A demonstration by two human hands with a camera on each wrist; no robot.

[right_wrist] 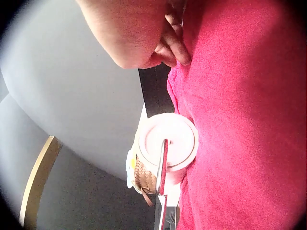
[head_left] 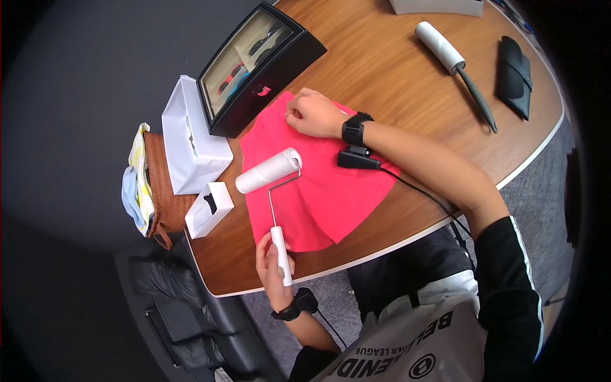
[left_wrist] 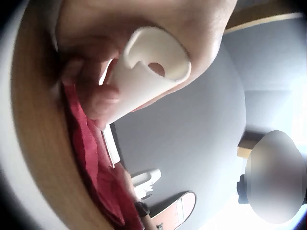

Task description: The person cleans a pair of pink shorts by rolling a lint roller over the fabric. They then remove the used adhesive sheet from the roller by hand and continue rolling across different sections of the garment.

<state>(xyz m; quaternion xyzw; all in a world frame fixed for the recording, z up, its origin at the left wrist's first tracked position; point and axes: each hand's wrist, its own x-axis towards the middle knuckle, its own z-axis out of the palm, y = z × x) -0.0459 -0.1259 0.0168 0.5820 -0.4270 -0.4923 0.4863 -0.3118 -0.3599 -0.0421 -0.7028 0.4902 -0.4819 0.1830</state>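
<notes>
A bright pink skirt-like garment (head_left: 344, 197) lies spread on the table. My left hand (head_left: 273, 264) grips the white handle (head_left: 280, 254) of a lint roller at the table's front edge. The lint roller's white paper roll (head_left: 270, 170) lies over the left part of the garment, joined to the handle by a bent metal rod. The hollow handle end (left_wrist: 156, 57) faces the left wrist camera. My right hand (head_left: 316, 113) rests on the garment's far end with fingers curled. In the right wrist view its fingertips (right_wrist: 180, 55) hold the pink fabric at its edge.
A black display case (head_left: 267, 76) holding eyewear stands at the back left. Beside it are a white box (head_left: 197, 153), a small white box (head_left: 210, 210) and a brown woven basket (head_left: 167, 184) with cloths. Another lint roller (head_left: 440, 48) and a black pouch (head_left: 514, 79) lie at the right.
</notes>
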